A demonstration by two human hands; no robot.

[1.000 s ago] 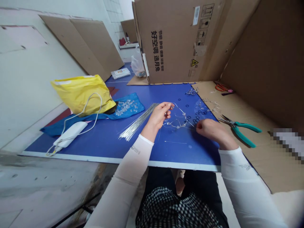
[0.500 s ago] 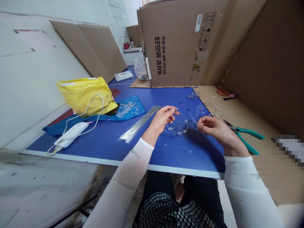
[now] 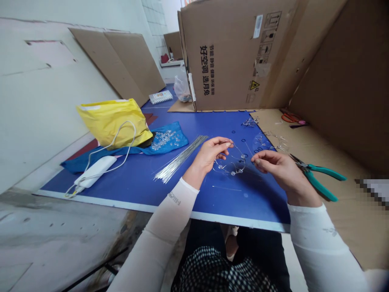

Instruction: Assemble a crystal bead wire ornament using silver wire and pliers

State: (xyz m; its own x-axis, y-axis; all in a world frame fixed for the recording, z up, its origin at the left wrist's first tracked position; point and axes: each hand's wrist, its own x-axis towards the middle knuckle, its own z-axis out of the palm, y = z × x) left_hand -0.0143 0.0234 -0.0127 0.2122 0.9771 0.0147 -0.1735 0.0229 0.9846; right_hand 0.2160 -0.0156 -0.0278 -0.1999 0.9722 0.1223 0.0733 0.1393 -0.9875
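The left arm [image 3: 161,229], white-sleeved, slants forward and inward to a bare wrist [image 3: 193,175], the left grip [image 3: 226,145] pinched between thumb and forefinger, other fingers curled beneath. The right arm [image 3: 323,243] slants inward too, the right grip [image 3: 254,159] pinched likewise, back upward. Both grips face each other, near but apart.

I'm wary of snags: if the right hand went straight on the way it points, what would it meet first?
The right hand would probably first meet the beaded wire loop held in the left hand, though depth is unclear.
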